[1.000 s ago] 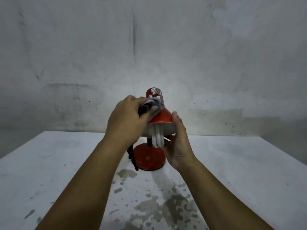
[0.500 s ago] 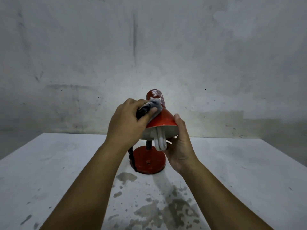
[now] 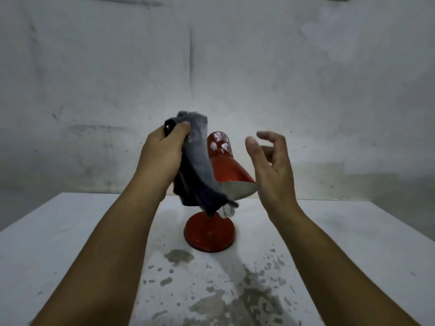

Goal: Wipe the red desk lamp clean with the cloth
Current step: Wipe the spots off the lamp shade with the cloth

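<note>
The red desk lamp [image 3: 229, 169] stands on the white table [image 3: 58, 243], its cone shade tilted toward me over a round red base [image 3: 209, 234]. White scuffs mark the shade's top cap. My left hand [image 3: 162, 156] is shut on a grey and dark cloth [image 3: 196, 165], held up just left of the shade; the cloth hangs down and hides most of the bulb and the stem. My right hand [image 3: 273, 165] is open beside the shade's right edge, fingers apart, not touching the lamp.
The table's top carries grey worn patches [image 3: 235, 302] in front of the base. A stained grey wall [image 3: 211, 67] rises right behind the table's far edge. Nothing else stands on the table.
My right hand has let go of the shade's rim and opened to its right. My left hand has lifted the cloth off the shade, and the cloth now hangs loose.
</note>
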